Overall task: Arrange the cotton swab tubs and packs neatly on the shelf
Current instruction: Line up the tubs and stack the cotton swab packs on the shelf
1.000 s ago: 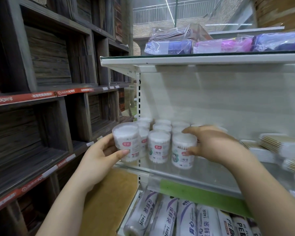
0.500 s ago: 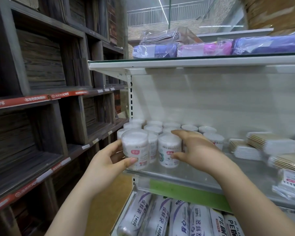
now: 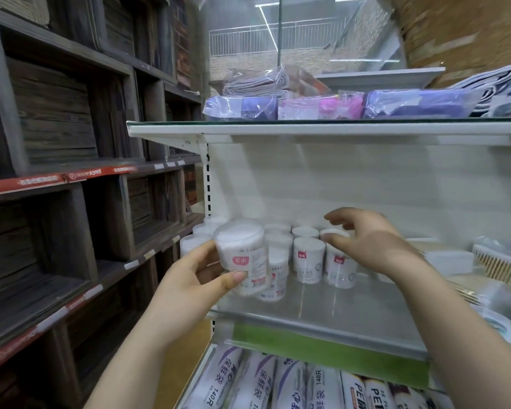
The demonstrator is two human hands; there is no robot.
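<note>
- Change, right: your right hand (image 3: 375, 246) has come off the front-row tub it gripped half a second ago. It now sits higher and further right, above the row of tubs (image 3: 309, 262).
- Change, left: none of note. Your left hand (image 3: 195, 278) has kept its cotton swab tub (image 3: 242, 252) throughout. The tub hangs clear of the shelf (image 3: 322, 308), in front of the left end of the cluster.
- Meaning (judgement): the front tubs stand upright, side by side, so that row looks settled. The held tub is the one not yet placed, and the left front of the cluster seems its likely slot.
- Right hand state: wide, fingers spread and loosely arched, holding nothing. The thumb tip lies at the lid rim of the rightmost front tub (image 3: 338, 270); I cannot tell whether it touches or is just apart.
- Left hand state: wrapped on the tub, thumb across the front below the label, fingers behind. The tub is near upright.
- Flat packs (image 3: 496, 264) lie at the shelf's right end, well apart from both hands.
</note>
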